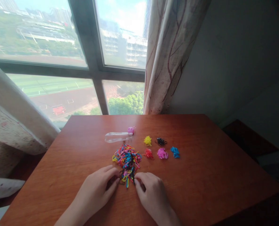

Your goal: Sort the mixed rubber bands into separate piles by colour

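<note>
A mixed heap of small coloured rubber bands (pixel 127 160) lies in the middle of a brown wooden table (pixel 200 175). My left hand (pixel 97 190) rests palm down at the heap's near left edge, fingers curled, fingertips touching the bands. My right hand (pixel 151 191) sits at the near right edge, its fingers pinched on bands at the heap's lower end. Beyond the heap lie small sorted clusters: yellow (pixel 148 141), black (pixel 161 141), red (pixel 149 153), pink (pixel 162 153) and blue (pixel 175 152).
A clear plastic bottle (pixel 118 137) with a pink cap (pixel 131 129) lies on its side behind the heap. A window (pixel 66 62) and a patterned curtain (pixel 169 53) stand behind the table. A light cushion (pixel 9 125) leans at the left.
</note>
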A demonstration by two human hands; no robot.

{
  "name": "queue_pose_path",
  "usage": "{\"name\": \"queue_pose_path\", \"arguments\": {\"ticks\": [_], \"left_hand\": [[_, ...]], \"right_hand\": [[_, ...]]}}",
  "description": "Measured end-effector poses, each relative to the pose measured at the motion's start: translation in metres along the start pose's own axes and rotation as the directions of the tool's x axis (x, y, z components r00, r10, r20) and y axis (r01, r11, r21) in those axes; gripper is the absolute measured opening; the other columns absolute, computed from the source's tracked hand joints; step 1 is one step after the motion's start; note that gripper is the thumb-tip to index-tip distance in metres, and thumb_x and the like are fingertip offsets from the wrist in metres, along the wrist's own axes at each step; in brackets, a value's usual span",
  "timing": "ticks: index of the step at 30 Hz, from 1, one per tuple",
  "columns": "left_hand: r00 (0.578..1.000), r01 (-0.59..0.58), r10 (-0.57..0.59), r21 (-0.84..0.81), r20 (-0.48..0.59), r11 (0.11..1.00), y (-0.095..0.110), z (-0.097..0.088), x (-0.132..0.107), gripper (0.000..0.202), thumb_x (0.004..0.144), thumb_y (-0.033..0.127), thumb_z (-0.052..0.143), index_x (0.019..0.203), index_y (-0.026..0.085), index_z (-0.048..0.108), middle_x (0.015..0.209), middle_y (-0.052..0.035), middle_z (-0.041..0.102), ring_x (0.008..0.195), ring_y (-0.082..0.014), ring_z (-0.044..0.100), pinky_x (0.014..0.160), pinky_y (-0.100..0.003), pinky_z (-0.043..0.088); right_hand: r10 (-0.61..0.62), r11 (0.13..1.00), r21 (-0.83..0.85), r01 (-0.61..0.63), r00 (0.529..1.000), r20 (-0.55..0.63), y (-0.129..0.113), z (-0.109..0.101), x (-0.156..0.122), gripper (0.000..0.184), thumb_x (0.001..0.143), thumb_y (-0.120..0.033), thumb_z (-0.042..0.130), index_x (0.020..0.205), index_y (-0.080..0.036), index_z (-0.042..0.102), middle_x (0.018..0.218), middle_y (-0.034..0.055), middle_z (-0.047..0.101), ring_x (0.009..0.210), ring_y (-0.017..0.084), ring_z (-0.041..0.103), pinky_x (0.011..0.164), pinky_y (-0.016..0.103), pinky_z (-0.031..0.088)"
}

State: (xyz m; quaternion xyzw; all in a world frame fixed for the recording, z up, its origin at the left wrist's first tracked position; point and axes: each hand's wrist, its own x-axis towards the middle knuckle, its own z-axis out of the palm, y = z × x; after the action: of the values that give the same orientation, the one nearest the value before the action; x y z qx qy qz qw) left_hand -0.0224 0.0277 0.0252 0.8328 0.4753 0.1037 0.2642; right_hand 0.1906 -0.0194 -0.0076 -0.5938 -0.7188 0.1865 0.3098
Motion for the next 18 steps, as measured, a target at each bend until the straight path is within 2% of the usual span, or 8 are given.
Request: {"name": "queue_pose_path", "arguments": {"ticks": [10, 14, 18], "left_hand": [[0.998, -0.050, 0.049, 0.048, 0.026, 0.998, 0.012, 0.008, -0.001, 0.016, 0.091, 0.021, 0.047, 0.091, 0.025, 0.062, 0.085, 0.0004, 0.065, 0.075, -0.0159, 0.063, 0.065, -0.023, 0.043], [0.994, -0.098, 0.094, 0.075, 0.057, 0.992, 0.019, 0.014, -0.002, 0.016, 0.087, 0.020, 0.054, 0.098, 0.028, 0.062, 0.094, 0.0006, 0.068, 0.084, -0.0180, 0.066, 0.069, -0.024, 0.046], [0.992, -0.121, 0.116, 0.124, 0.051, 0.985, 0.018, 0.017, -0.001, 0.018, 0.090, 0.018, 0.049, 0.098, 0.028, 0.062, 0.094, -0.0003, 0.069, 0.083, -0.0188, 0.068, 0.069, -0.025, 0.046]], "right_hand": [[-0.009, 0.999, 0.043, 0.010, 1.000, -0.010, 0.006, 0.002, -0.002, 0.015, 0.087, -0.011, 0.053, 0.081, -0.023, 0.060, 0.075, -0.0025, 0.065, 0.069, 0.015, 0.059, 0.063, 0.025, 0.032], [-0.012, 0.998, 0.054, 0.013, 1.000, -0.007, 0.006, 0.002, -0.001, 0.014, 0.087, -0.012, 0.053, 0.083, -0.023, 0.060, 0.075, -0.0025, 0.066, 0.069, 0.015, 0.059, 0.063, 0.025, 0.032], [-0.015, 0.999, 0.049, 0.016, 1.000, -0.012, 0.005, 0.001, -0.001, 0.014, 0.087, -0.011, 0.054, 0.082, -0.023, 0.060, 0.076, -0.0019, 0.067, 0.069, 0.015, 0.060, 0.063, 0.024, 0.033]]}}
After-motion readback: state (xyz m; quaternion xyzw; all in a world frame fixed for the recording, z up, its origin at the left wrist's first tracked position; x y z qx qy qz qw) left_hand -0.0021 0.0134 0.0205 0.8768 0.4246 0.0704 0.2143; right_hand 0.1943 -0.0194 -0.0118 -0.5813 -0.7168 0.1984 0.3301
